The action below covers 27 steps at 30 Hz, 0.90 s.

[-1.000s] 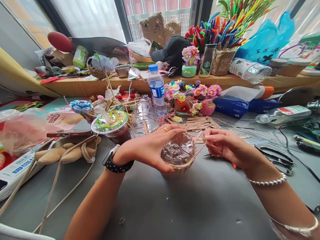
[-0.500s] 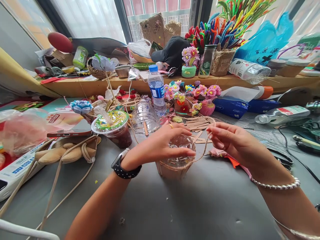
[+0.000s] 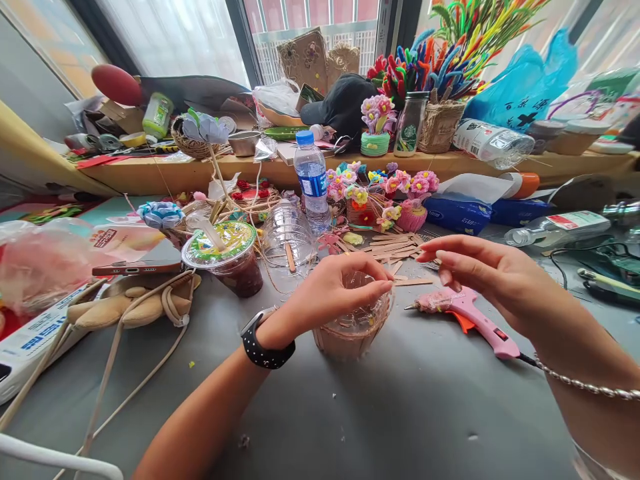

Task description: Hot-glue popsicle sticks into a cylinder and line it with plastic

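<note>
My left hand (image 3: 333, 293) grips the rim of a small clear plastic cup (image 3: 350, 333) from above. The cup stands on the grey table (image 3: 400, 413), and its lower wall is covered with wooden sticks and jute twine. My right hand (image 3: 483, 273) hovers to the right of the cup and slightly higher. Its thumb and fingers are pinched together on the twine, though the thin strand is barely visible. A pink glue gun (image 3: 465, 310) lies on the table just under my right hand, nozzle toward the cup.
Loose wooden sticks (image 3: 395, 248) lie behind the cup. Further left are a cut clear bottle (image 3: 287, 240), a lidded drink cup (image 3: 225, 257), a phone (image 3: 137, 267) and a water bottle (image 3: 311, 177). Pipe-cleaner flowers (image 3: 380, 193) and a cluttered wooden sill (image 3: 200, 170) fill the back.
My right hand rose and moved right, uncovering the glue gun. My left hand shifted from the cup's side to its rim. The twine loop seen earlier is hard to make out now.
</note>
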Available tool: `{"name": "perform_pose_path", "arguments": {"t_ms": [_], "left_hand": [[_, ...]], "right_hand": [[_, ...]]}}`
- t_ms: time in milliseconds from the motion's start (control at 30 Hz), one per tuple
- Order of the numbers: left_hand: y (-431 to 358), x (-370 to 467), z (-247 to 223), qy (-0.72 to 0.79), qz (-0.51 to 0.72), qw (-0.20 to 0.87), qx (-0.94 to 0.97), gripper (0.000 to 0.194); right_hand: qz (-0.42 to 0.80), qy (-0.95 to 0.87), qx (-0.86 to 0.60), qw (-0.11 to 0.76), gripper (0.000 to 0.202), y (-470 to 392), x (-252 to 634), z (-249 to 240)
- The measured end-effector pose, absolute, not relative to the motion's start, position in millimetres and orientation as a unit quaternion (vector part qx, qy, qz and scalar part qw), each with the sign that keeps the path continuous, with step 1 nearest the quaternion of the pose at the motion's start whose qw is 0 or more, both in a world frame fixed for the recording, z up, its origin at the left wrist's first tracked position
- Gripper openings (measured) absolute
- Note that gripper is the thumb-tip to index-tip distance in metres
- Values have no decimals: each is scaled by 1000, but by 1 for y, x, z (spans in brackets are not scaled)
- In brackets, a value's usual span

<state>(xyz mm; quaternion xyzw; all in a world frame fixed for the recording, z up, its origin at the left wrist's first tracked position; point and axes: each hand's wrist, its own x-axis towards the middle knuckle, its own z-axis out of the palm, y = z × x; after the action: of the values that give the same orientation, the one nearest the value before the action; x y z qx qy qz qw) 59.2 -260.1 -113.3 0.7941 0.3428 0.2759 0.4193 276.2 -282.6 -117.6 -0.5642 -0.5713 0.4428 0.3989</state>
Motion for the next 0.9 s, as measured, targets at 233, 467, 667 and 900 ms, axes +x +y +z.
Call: {"name": "perform_pose_path", "arguments": {"t_ms": [233, 467, 667, 900], "left_hand": [[-260, 58, -113, 353, 274, 427, 786, 23], [-260, 57, -113, 341, 278, 435, 786, 20], [-260, 58, -116, 340, 285, 426, 788, 18], [-261, 59, -121, 344, 305, 450, 766, 23]], "right_hand": [[472, -589, -604, 255, 35, -292, 289, -140], [597, -495, -558, 294, 42, -296, 248, -154], [662, -405, -451, 441, 34, -292, 242, -154], [627, -488, -381, 473, 41, -287, 232, -144]]}}
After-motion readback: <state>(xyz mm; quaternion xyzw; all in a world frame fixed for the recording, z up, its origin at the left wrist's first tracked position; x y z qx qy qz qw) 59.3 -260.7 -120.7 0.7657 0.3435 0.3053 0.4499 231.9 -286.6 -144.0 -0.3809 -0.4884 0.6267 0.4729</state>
